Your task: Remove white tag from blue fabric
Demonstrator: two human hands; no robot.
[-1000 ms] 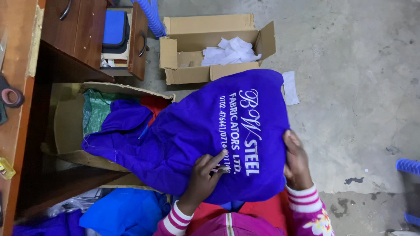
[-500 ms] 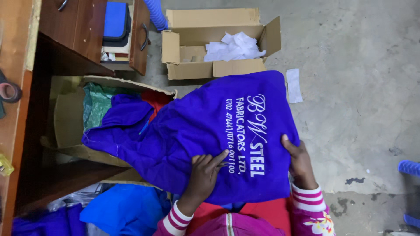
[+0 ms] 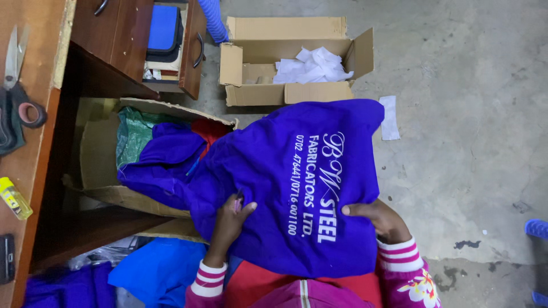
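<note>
Notably, hands: your left hand pinched the purple garment; your right hand lay flat, fingers open, on its edge.
Risk: the sleeve at 9 o'clock trailed into the torn carton and, I judge, could have snagged.

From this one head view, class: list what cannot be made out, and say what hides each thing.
- Left hand: the fingertips sink into a fold of the purple garment; grip unclear.
- Right hand: the palm lies under the garment's edge.
- Brown box beside the desk: the contents are buried under cloth and shadow.
- Open carton: crumpled white paper covers its floor.
- Blue object: cut by the right edge.
</note>
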